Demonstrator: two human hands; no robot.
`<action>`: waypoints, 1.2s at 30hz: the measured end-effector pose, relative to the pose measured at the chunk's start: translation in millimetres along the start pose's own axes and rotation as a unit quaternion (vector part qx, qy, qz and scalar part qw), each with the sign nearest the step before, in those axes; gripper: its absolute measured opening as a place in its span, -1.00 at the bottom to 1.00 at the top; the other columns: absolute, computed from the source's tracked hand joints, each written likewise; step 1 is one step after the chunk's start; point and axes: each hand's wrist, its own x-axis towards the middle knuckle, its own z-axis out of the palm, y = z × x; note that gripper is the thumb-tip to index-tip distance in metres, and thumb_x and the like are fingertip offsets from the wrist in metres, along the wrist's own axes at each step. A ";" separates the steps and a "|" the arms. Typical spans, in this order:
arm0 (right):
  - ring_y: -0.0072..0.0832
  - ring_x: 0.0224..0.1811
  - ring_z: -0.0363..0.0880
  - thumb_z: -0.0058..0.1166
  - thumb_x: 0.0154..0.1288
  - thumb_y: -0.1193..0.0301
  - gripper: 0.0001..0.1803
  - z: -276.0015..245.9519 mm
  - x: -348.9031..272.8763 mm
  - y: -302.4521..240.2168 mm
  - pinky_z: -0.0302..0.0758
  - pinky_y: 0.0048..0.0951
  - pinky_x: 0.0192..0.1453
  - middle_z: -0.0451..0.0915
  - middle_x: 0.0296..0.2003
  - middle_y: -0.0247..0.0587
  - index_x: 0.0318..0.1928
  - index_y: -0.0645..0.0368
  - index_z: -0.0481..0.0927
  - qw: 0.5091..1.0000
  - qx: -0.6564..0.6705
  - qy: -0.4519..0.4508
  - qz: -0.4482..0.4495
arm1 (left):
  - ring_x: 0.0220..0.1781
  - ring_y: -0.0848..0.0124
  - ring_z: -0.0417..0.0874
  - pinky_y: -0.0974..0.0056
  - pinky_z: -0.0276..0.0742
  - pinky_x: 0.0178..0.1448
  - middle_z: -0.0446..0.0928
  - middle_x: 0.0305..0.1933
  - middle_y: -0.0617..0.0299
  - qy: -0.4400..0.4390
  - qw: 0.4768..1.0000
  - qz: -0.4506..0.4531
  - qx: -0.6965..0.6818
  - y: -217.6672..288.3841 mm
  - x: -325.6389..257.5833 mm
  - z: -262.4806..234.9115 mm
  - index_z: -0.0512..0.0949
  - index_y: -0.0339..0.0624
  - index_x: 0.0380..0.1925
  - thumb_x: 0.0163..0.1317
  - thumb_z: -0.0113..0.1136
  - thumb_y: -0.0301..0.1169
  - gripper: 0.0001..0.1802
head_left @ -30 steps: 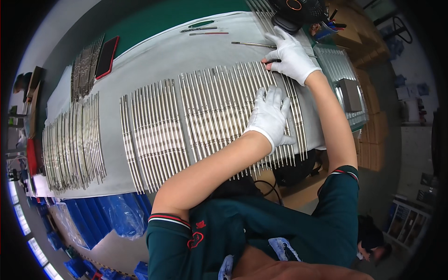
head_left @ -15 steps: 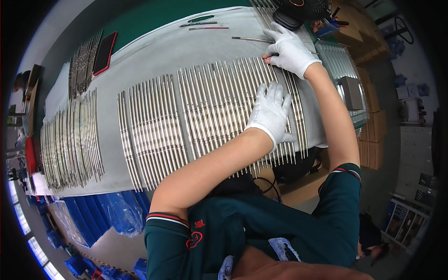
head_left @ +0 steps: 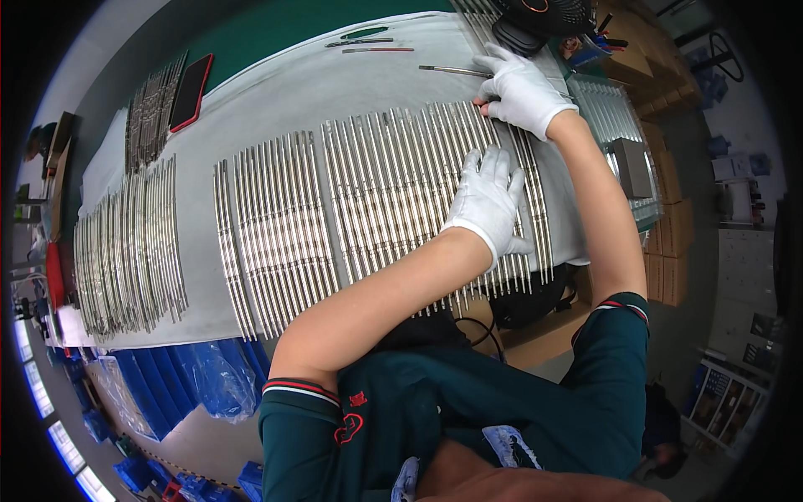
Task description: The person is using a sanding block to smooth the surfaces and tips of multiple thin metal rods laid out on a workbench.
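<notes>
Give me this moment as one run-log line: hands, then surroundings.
left hand: gloved, spread flat over metal rods | right hand: gloved, fingertips at rods' upper ends | nearby: red-edged phone, grey block

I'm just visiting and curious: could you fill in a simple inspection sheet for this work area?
Surface: gray cloth over a green top.
Work items: slender metal rods, laid side by side in groups.
Clutter: red-edged phone; gray block.
Hands: gloved left hand lies spread on the rods; gloved right hand is at their far ends, grip unclear.
Cables: black cable below the near edge.
Surroundings: cardboard boxes at right; blue bins at lower left.
</notes>
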 end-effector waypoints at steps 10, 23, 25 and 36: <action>-0.16 0.43 0.18 0.11 0.12 0.47 -0.79 12.3 -8.6 6.0 0.15 -0.18 0.47 0.41 0.26 -0.18 -0.23 0.01 0.72 1.000 0.000 0.010 0.007 | 0.52 -0.01 0.03 -0.07 -0.17 0.53 0.14 0.42 -0.23 -0.001 1.000 -0.001 0.005 0.7 1.1 0.5 0.22 -0.32 0.33 -0.06 0.13 0.40 0.15; -0.14 0.41 0.20 0.04 0.12 0.48 -0.79 9.9 -27.7 -9.5 0.20 -0.15 0.44 0.42 0.25 -0.13 -0.26 0.04 0.70 0.999 -0.011 0.046 -0.007 | 0.49 0.00 0.12 -0.17 -0.17 0.50 0.23 0.36 -0.19 0.071 0.996 0.039 -0.035 1.6 -20.9 13.4 0.31 -0.27 0.28 0.08 0.12 0.25 -0.05; -0.16 0.40 0.23 0.06 0.14 0.49 -0.82 4.1 -38.6 -14.7 0.23 -0.18 0.43 0.42 0.25 -0.13 -0.26 0.08 0.68 0.998 -0.016 0.062 -0.006 | 0.48 0.01 0.14 -0.17 -0.17 0.50 0.25 0.35 -0.18 0.083 0.995 0.046 -0.034 5.1 -24.4 14.6 0.32 -0.28 0.27 0.10 0.12 0.23 -0.08; -0.37 -0.44 0.65 0.09 0.30 -0.02 -0.53 -11.8 -235.8 -81.2 0.52 -0.36 -0.27 0.67 -0.50 -0.17 -0.30 0.18 0.71 0.869 0.357 -0.190 0.286 | 0.23 0.09 0.45 0.02 0.30 0.29 0.47 0.12 -0.06 0.160 0.981 0.073 -0.081 0.1 -38.0 9.4 0.44 -0.32 0.09 0.17 0.17 -0.09 -0.40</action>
